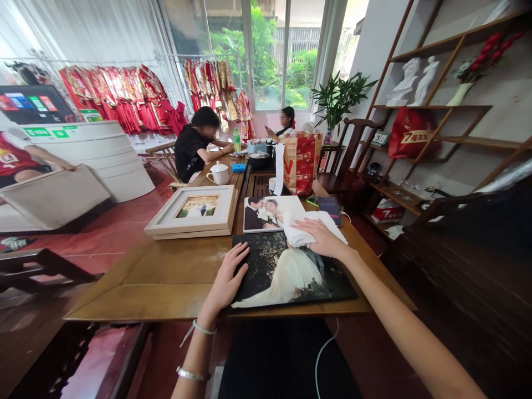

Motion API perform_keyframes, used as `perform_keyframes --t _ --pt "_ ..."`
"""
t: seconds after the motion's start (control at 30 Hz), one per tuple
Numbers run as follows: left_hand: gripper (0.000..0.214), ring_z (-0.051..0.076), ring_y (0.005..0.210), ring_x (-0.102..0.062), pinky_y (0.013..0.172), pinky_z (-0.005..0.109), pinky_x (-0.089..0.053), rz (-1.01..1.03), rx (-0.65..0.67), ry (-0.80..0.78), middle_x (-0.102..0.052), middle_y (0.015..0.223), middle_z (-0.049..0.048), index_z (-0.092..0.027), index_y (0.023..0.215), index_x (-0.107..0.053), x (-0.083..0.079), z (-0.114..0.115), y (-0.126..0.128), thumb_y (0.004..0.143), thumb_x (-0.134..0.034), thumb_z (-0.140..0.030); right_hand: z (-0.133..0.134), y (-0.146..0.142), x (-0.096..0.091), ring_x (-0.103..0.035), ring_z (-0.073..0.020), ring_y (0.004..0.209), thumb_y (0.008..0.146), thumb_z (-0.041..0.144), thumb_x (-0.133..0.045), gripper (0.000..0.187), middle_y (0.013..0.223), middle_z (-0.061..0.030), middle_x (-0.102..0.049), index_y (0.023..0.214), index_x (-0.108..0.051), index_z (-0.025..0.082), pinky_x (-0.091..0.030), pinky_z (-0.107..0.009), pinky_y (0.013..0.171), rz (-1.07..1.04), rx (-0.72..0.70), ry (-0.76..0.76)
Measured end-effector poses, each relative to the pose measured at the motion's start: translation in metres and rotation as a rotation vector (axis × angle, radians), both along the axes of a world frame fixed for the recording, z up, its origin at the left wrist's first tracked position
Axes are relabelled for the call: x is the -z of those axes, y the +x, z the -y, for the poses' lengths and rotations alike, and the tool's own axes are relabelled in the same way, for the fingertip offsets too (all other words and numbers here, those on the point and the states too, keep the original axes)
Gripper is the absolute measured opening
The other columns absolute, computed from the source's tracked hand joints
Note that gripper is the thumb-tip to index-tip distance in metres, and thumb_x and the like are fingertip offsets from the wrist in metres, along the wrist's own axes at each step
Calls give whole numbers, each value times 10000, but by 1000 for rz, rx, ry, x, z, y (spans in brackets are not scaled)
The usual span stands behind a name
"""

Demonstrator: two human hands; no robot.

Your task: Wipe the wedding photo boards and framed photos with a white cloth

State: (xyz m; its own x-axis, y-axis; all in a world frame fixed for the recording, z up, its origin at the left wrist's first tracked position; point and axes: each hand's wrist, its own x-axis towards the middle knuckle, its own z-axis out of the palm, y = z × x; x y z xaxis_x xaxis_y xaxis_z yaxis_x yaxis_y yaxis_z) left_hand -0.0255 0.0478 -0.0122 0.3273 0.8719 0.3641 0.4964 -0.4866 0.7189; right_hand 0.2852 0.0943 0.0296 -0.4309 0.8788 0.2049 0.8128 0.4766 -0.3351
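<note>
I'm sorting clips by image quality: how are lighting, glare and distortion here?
Head view: daylight from the window overexposes its upper right pane; the wide lens bows the shelf and table edge; the photo panel under the left hand and the cloth under the right hand are sharp and evenly lit.

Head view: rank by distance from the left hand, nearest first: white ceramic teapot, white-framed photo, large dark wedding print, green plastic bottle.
1. Large dark wedding print, under the left hand.
2. White-framed photo, ahead-left.
3. White ceramic teapot, beyond it.
4. Green plastic bottle, far end.
</note>
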Motion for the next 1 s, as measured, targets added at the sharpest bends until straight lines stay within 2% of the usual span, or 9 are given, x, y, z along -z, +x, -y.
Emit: perform_keyframes --t 0.13,0.3,0.43,0.53,0.6,0.67,0.83,0.93,1.0 --pt "392 214 1390 -295 1156 479 -201 6 -7 3 -428 1453 63 -252 1309 -505 1 0 1 923 -439 -265 18 4 4 -297 -277 1364 611 44 -434 769 1449 -29 -418 1346 -480 264 -144 -591 1102 12 -17 4" --pt "389 216 1387 -304 1153 479 -211 3 -18 11 -436 1448 63 -250 1306 -510 1 0 1 924 -438 -265 92 6 6 -192 -242 1407 525 18 -420 923 1499 20 -329 1401 -394 307 -99 -555 1132 65 -65 -4" --pt "386 217 1382 -315 1152 481 -215 -1 -22 20 -444 1443 58 -259 1301 -515 1 0 2 922 -441 -268 157 -1 -1 -132 -240 1421 621 23 -444 891 1521 46 -272 1437 -305 350 -78 -555 1139 85 -134 -79" --pt "385 219 1379 -321 1150 485 -219 -4 -15 22 -447 1441 60 -257 1298 -519 0 -1 2 920 -444 -268 178 -6 -5 -147 -260 1417 724 94 -501 793 1523 32 -269 1445 -290 347 -80 -543 1145 78 -182 -117" --pt "384 219 1381 -316 1150 487 -216 -4 -11 18 -444 1443 62 -255 1297 -519 0 -1 2 921 -443 -270 173 -7 -5 -185 -269 1408 752 139 -532 745 1510 11 -304 1439 -315 331 -112 -532 1145 66 -179 -121" --pt "385 218 1384 -310 1152 489 -210 -3 -11 14 -440 1445 64 -252 1299 -517 0 -1 2 922 -442 -272 153 -4 -4 -224 -269 1397 741 132 -533 736 1492 -1 -344 1428 -345 319 -140 -528 1140 57 -157 -101" --pt "385 212 1386 -304 1154 482 -209 1 -11 11 -434 1449 61 -255 1302 -513 0 0 1 925 -437 -272 71 5 -1 -266 -256 1382 607 48 -480 831 1485 -19 -358 1403 -401 271 -170 -524 1129 96 -94 -22" --pt "386 209 1386 -306 1155 477 -208 -1 -5 13 -436 1447 63 -253 1302 -513 0 0 0 923 -437 -268 28 4 -2 -279 -284 1373 632 72 -492 768 1480 -53 -367 1375 -448 261 -197 -545 1107 133 25 9" --pt "386 210 1384 -310 1154 480 -210 -2 -3 16 -439 1446 62 -256 1300 -514 0 0 0 920 -442 -266 13 1 -1 -264 -320 1374 667 97 -501 731 1487 -78 -352 1377 -447 261 -194 -590 1085 138 102 28"
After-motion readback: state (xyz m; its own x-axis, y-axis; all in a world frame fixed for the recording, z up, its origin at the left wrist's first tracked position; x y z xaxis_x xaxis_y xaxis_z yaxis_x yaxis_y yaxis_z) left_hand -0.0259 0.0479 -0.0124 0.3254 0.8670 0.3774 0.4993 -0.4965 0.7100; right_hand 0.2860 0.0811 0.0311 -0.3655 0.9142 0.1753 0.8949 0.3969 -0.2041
